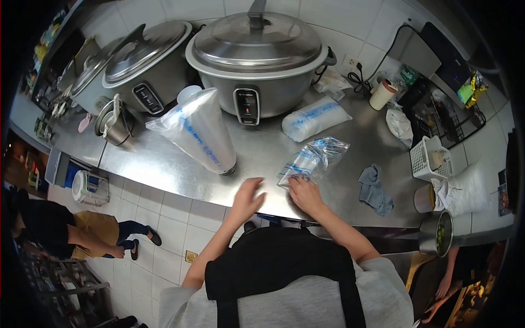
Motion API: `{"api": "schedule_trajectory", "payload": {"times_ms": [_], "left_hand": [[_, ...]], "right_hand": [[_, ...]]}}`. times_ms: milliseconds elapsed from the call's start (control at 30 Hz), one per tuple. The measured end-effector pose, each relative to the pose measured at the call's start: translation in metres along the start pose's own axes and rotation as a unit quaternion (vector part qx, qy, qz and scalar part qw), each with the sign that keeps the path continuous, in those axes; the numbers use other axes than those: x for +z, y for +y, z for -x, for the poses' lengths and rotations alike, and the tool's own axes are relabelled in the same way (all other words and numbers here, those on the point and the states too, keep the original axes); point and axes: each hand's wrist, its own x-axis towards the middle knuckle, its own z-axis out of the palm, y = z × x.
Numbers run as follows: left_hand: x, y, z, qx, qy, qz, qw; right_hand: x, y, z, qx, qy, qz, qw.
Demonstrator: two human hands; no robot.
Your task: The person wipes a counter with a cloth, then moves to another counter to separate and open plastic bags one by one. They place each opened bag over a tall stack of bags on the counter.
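Observation:
My left hand (249, 198) hovers over the counter's front edge, slightly blurred, with fingers apart and nothing in it. On the counter, my right hand (306, 194) has its fingers closed on the near end of a clear plastic bag with blue print (311, 159). Part of that end is hidden under the fingers. Left of the bag stands a tall plastic sleeve of stacked cups (201, 134), white with blue print, its wrapper loose at the top. Behind the bag lies another wrapped white pack with blue print (317, 118).
Three large lidded rice cookers (257, 60) line the wall. A metal pot (116, 123) stands at left. At right are a grey cloth (375, 189), a white basket (431, 158) and a pot with green contents (436, 234). A person (93, 232) is on the floor at left; another person's arms (445, 281) show at lower right.

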Motion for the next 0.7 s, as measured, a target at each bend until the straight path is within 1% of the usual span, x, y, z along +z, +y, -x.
{"api": "schedule_trajectory", "payload": {"times_ms": [33, 100, 133, 200, 233, 300, 333, 400, 433, 500, 533, 600, 633, 700], "left_hand": [[0.011, 0.006, -0.012, 0.059, -0.018, -0.042, 0.997], [0.027, 0.022, -0.03, 0.104, -0.025, -0.058, 0.993], [0.032, 0.025, -0.037, 0.104, -0.02, -0.06, 0.993], [0.039, 0.03, -0.046, 0.071, -0.069, -0.016, 0.995], [0.04, 0.031, -0.047, 0.072, -0.067, -0.016, 0.995], [0.041, 0.036, -0.048, 0.072, -0.086, -0.025, 0.993], [0.042, 0.039, -0.048, 0.073, -0.085, -0.026, 0.993], [0.043, 0.048, -0.047, 0.107, -0.05, -0.021, 0.993], [0.046, 0.048, -0.048, 0.106, -0.049, -0.022, 0.993], [0.051, 0.047, -0.055, 0.116, 0.014, -0.019, 0.993], [0.053, 0.046, -0.059, 0.12, 0.012, -0.019, 0.993], [0.061, 0.043, -0.068, 0.108, 0.026, 0.003, 0.994], [0.066, 0.042, -0.073, 0.117, 0.016, 0.005, 0.993], [0.076, 0.038, -0.082, 0.151, 0.035, -0.026, 0.988]], "right_hand": [[-0.004, 0.002, -0.001, -0.008, -0.001, 0.001, 1.0], [-0.013, 0.007, -0.003, -0.079, 0.113, -0.015, 0.99], [-0.019, 0.008, -0.005, -0.085, 0.114, -0.014, 0.99], [-0.033, 0.007, -0.006, -0.064, 0.14, -0.078, 0.985], [-0.037, 0.007, -0.006, -0.066, 0.141, -0.077, 0.985], [-0.043, 0.006, -0.007, 0.012, 0.127, -0.108, 0.986], [-0.048, 0.004, -0.007, 0.01, 0.128, -0.108, 0.986], [-0.057, -0.003, -0.008, 0.022, 0.097, -0.164, 0.981], [-0.057, -0.002, -0.009, 0.021, 0.096, -0.166, 0.981], [-0.059, 0.003, -0.012, -0.04, 0.154, -0.135, 0.978], [-0.062, 0.004, -0.013, -0.037, 0.157, -0.134, 0.978], [-0.073, 0.006, -0.011, -0.018, 0.157, -0.191, 0.969], [-0.08, 0.006, -0.009, -0.01, 0.167, -0.188, 0.968], [-0.098, -0.003, -0.004, -0.017, 0.174, -0.203, 0.963]]}}
